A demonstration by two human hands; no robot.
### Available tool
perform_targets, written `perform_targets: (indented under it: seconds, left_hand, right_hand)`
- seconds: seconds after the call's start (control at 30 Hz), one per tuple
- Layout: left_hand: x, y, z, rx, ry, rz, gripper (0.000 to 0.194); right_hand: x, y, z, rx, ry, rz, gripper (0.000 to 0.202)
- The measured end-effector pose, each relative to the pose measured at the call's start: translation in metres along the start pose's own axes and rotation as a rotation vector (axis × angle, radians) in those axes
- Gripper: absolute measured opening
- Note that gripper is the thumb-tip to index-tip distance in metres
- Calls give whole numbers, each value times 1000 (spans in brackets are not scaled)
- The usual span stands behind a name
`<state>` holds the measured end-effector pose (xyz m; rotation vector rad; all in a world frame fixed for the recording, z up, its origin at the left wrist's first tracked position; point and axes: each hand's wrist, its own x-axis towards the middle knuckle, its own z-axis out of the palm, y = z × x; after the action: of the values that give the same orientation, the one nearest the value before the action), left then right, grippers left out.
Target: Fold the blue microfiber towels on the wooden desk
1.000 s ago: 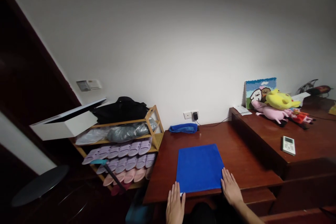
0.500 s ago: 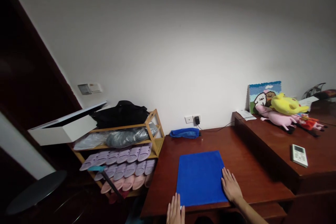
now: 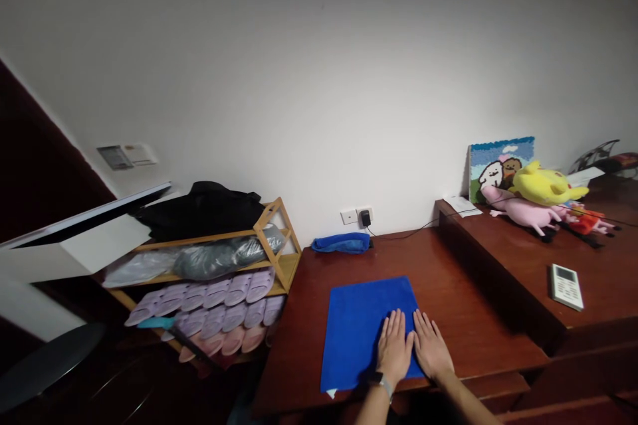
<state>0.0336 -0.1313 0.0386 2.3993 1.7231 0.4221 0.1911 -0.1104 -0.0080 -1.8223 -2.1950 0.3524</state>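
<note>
A blue cloth (image 3: 351,329) lies spread flat on the reddish-brown table (image 3: 473,319), with a small white tag at its near left corner. My left hand (image 3: 395,348) rests palm down on the cloth's right part, fingers extended, a watch on the wrist. Beside it, my right hand (image 3: 431,348) lies flat over the cloth's right edge. The two hands nearly touch at the thumbs. Neither hand grips anything.
A rolled blue cloth (image 3: 341,244) lies by the wall near a plugged-in black adapter (image 3: 365,218). On the left is a rack with slippers (image 3: 216,293) and a black bag (image 3: 202,211). Plush toys (image 3: 528,209) and a white remote (image 3: 566,286) sit on the higher surface at right.
My left hand has moved right, from the cloth's near left corner to its right part beside my right hand. My right hand stays at the right edge. The view has shifted slightly.
</note>
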Motion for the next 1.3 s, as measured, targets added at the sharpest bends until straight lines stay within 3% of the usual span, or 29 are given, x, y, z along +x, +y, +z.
perform_targets:
  seconds: [0.1, 0.23, 0.43, 0.53, 0.9, 1.1, 1.3]
  left_hand:
    - [18, 2, 11, -12, -53, -48, 65]
    - [3, -36, 15, 44, -21, -128, 68]
    - [-50, -125, -22, 185, 22, -389, 74]
    - [-71, -151, -37, 187, 10, -425, 75]
    - [-97, -153, -34, 159, 27, -410, 78]
    - [-99, -158, -26, 164, 113, -396, 75]
    - [-101, -160, -23, 168, 85, -388, 78]
  right_hand:
    - [0, 1, 1, -15, 4, -11, 66]
    - [1, 0, 0, -21, 9, 13, 67]
    - [1, 1, 1, -5, 16, 9, 66]
    - [1, 0, 1, -22, 5, 13, 67]
    - [-17, 0, 1, -25, -29, 20, 69]
    - [20, -5, -13, -25, -15, 2, 68]
    - [47, -4, -9, -10, -32, -4, 67]
